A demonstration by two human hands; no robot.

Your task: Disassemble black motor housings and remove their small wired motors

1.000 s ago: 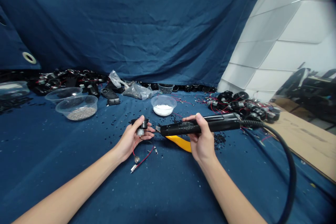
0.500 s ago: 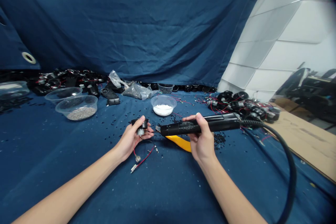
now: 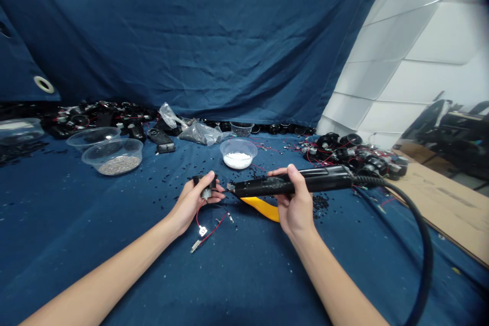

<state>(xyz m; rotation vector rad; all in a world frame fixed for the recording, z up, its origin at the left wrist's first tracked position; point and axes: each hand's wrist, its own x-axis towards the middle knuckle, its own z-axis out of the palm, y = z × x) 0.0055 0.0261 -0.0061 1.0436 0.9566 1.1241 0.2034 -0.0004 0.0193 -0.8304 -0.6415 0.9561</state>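
Note:
Between thumb and fingers, my left hand (image 3: pixel 191 201) pinches a small motor in a black housing (image 3: pixel 207 186). Thin red and black wires (image 3: pixel 217 226) dangle from it, with small metal contacts at their ends. My right hand (image 3: pixel 296 201) is wrapped round a black corded electric screwdriver (image 3: pixel 260 186), held nearly level. Its short metal tip (image 3: pixel 230 187) points left at the motor, a small gap apart from the left fingers. A curved yellow piece (image 3: pixel 263 209) shows below the screwdriver; whether it belongs to it I cannot tell.
Ahead stands a clear bowl of white bits (image 3: pixel 237 160); to the left, a bowl of greyish small parts (image 3: pixel 120 163). Black motor units with wires are heaped at right (image 3: pixel 344 150) and back left (image 3: pixel 103 114). Small black pieces litter the blue cloth. A thick cable (image 3: pixel 424 244) loops down at right.
The motor in my left hand has tilted a little and its dangling wires have swung slightly. My right hand and the screwdriver have barely shifted.

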